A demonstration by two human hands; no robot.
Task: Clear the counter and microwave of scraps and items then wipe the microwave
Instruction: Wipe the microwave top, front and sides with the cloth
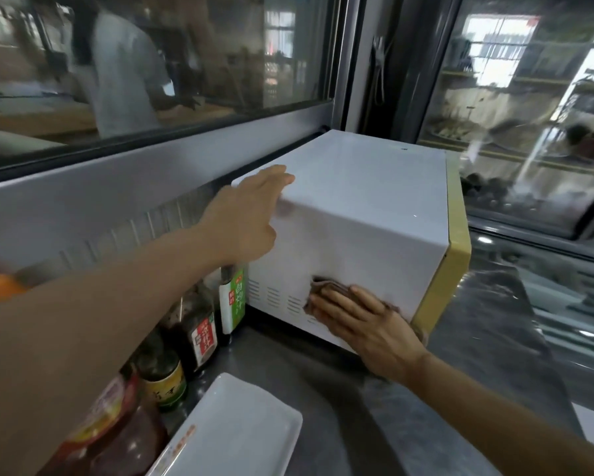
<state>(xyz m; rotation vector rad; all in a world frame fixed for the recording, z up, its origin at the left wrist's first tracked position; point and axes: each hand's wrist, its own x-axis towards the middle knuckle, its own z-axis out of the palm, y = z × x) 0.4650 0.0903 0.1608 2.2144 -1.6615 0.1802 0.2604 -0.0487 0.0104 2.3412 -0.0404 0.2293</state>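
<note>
A white microwave with a yellow front edge stands on the steel counter, turned so its vented side faces me. My left hand rests flat on its upper left corner, fingers straight. My right hand presses a brown cloth flat against the lower part of that side, near the vent slots. Most of the cloth is hidden under my palm.
Sauce bottles and jars line the wall left of the microwave. A white rectangular plate lies at the counter's front. A glass partition runs behind, with a person beyond it. A glass display case stands right.
</note>
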